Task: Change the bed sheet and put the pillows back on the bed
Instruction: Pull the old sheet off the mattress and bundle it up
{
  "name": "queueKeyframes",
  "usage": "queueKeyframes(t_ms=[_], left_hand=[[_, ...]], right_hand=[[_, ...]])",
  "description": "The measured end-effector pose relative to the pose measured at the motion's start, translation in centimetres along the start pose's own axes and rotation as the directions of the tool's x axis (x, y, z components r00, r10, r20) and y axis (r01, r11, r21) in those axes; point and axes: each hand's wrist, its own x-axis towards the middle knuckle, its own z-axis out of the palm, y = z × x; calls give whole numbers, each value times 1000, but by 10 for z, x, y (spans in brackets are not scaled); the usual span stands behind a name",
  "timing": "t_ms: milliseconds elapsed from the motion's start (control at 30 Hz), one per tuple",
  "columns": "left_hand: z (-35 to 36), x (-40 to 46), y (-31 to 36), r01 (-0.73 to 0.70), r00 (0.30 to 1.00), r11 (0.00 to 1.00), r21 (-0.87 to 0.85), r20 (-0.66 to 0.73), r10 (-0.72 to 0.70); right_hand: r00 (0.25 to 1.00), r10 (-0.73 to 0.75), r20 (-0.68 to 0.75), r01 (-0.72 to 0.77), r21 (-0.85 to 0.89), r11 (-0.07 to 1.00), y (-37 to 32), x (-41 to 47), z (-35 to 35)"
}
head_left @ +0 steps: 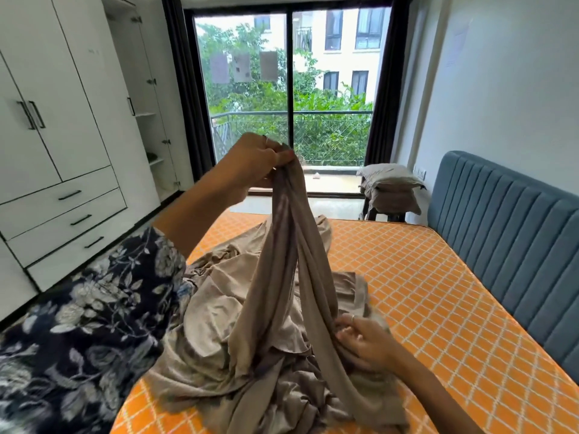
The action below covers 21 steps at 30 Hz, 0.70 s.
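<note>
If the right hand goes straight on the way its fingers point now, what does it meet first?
The right hand points left into the bunched beige sheet on the mattress, so it would likely meet the hanging folds first. Its fingers already seem to touch the cloth; depth is unclear.

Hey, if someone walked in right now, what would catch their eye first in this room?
Probably the taupe bed sheet, pulled up into a tall peak by the left hand while the right hand grips its folds lower down. Under it the bare orange mattress stands out sharply. Two pillows sit stacked on a stool near the window.
</note>
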Motion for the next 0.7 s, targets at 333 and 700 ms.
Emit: queueKeyframes(t_ms=[333,700], left_hand=[[-14,-11,0,-20,997,1000,-14,-68,19],[-10,-10,11,-32,997,998,63,-70,37]], right_hand=[[849,-7,-529,114,169,979,-41,20,34],[913,-132,-387,235,232,944,-71,33,-11]])
